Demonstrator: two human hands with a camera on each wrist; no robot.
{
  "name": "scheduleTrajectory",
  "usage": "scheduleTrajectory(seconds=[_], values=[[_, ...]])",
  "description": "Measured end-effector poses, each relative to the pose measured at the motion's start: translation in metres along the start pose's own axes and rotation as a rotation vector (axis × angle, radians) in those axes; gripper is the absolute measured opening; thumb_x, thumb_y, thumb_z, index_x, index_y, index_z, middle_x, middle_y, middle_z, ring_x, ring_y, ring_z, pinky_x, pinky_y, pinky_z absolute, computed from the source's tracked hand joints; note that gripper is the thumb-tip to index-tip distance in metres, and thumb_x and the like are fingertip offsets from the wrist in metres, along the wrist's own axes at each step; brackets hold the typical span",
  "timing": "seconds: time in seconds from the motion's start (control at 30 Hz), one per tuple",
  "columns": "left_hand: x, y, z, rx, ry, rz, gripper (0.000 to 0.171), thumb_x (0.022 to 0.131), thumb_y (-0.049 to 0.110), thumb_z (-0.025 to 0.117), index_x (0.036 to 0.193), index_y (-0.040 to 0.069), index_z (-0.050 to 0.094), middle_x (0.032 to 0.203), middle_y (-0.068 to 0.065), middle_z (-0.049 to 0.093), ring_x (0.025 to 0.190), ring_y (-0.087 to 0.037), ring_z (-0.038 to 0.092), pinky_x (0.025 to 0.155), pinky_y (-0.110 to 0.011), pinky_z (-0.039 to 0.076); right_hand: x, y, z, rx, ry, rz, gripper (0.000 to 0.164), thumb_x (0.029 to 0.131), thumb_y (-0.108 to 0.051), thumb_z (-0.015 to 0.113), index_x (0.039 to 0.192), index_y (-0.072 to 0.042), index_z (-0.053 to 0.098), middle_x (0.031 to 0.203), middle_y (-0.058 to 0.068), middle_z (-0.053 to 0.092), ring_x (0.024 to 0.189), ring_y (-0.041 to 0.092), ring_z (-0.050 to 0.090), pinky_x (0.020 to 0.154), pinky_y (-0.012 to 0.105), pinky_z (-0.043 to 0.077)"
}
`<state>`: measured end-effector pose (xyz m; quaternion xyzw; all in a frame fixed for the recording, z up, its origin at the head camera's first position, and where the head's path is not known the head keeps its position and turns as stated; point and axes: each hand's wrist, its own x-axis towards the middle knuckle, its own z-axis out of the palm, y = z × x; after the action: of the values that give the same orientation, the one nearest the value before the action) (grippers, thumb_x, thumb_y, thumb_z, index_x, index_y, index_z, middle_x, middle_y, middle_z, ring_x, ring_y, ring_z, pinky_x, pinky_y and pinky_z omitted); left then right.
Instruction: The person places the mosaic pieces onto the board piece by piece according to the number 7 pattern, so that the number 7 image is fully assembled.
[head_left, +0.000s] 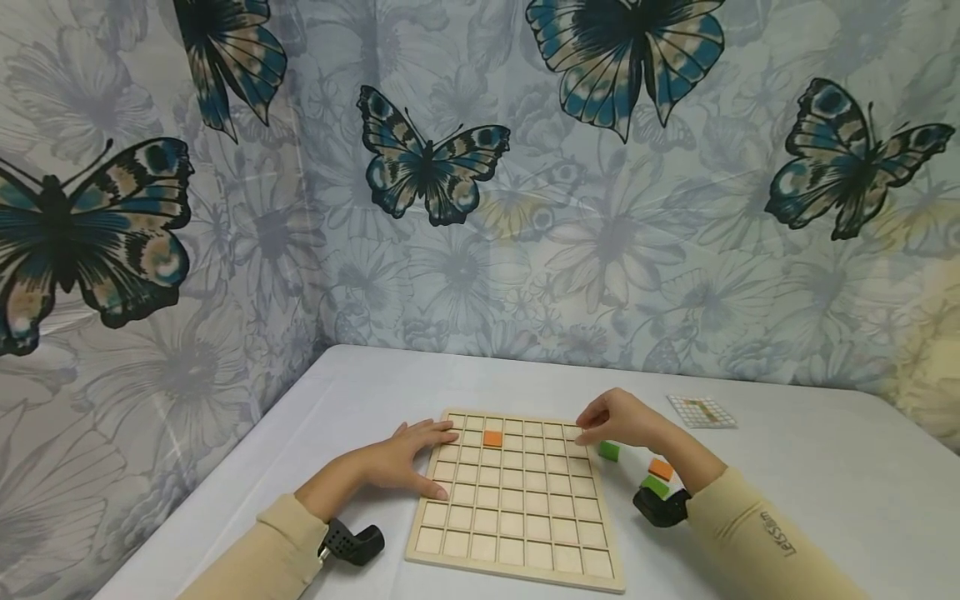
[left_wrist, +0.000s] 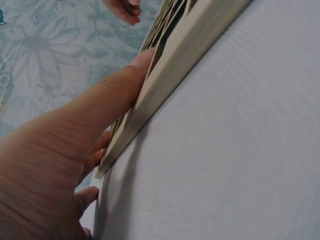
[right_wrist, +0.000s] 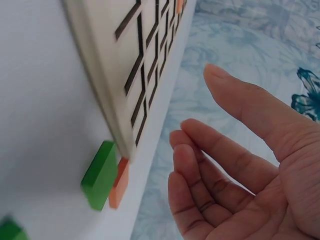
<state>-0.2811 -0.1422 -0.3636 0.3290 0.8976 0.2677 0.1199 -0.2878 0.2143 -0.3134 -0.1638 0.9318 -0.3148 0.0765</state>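
Head view: a pale, wood-looking grid board (head_left: 512, 502) lies flat on the white-covered worktop (head_left: 360, 375). One orange tile (head_left: 492, 438) fills a cell near the far edge; other cells in sight are bare, so I judge it early. Unplaced: a green piece (head_left: 608, 451) just beside the right edge; farther right an orange piece (head_left: 661, 469) and a second green piece (head_left: 655, 486), close together. Gridded card (head_left: 702, 411) beyond, printed with coloured squares. Left wrist view: left hand (left_wrist: 60, 140) rests at the board's edge, thumb over the rim, grip loose, not clenched. Rim square-cut, smooth; thin raised dividers. Right wrist view: right hand (right_wrist: 272, 200) has thumb apart, fingers gently bent; grip released, nothing held. Loose pieces near the board's corner look thick, flat-sided, straight-edged, evenly coloured.
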Motion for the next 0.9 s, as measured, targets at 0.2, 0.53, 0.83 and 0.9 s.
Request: scheduleTrajectory(seconds=[0.2,0.53,0.83,0.9], values=[[0.0,0.0,0.0,-0.003,0.0,0.001,0.084,0.074,0.046,0.075,0.144,0.016,0.037,0.156,-0.006,0.021,0.145,-0.033,0.008,0.115,-0.059,-0.004,-0.016,0.01,-0.007,-0.01,0.017,-0.023,0.031,0.075,-0.019,0.077,0.097,0.002,0.07,0.092,0.008,0.069,0.08,0.014,0.062,0.069,0.03,0.055],[0.0,-0.002,0.0,-0.008,0.003,0.004,0.084,0.074,0.045,0.075,0.144,0.016,0.037,0.155,-0.006,0.021,0.145,-0.034,0.008,0.115,-0.06,-0.004,-0.041,0.021,-0.016,-0.04,0.046,0.022,0.035,0.074,-0.021,0.078,0.098,0.003,0.069,0.097,0.011,0.068,0.085,0.017,0.061,0.073,0.032,0.055],[0.001,-0.003,0.001,-0.004,0.001,0.008,0.084,0.075,0.045,0.075,0.144,0.017,0.037,0.155,-0.005,0.021,0.145,-0.033,0.008,0.114,-0.06,-0.004,-0.062,0.032,-0.023,-0.083,0.091,0.083,0.044,0.074,-0.028,0.078,0.102,0.003,0.068,0.1,0.012,0.067,0.088,0.02,0.061,0.075,0.035,0.055],[0.001,-0.004,0.001,-0.002,0.0,0.009,0.084,0.075,0.045,0.075,0.144,0.017,0.037,0.155,-0.005,0.022,0.145,-0.033,0.009,0.114,-0.06,-0.004,-0.066,0.035,-0.025,-0.086,0.092,0.081,0.044,0.074,-0.029,0.078,0.103,0.003,0.069,0.1,0.012,0.068,0.088,0.019,0.061,0.074,0.033,0.055]])
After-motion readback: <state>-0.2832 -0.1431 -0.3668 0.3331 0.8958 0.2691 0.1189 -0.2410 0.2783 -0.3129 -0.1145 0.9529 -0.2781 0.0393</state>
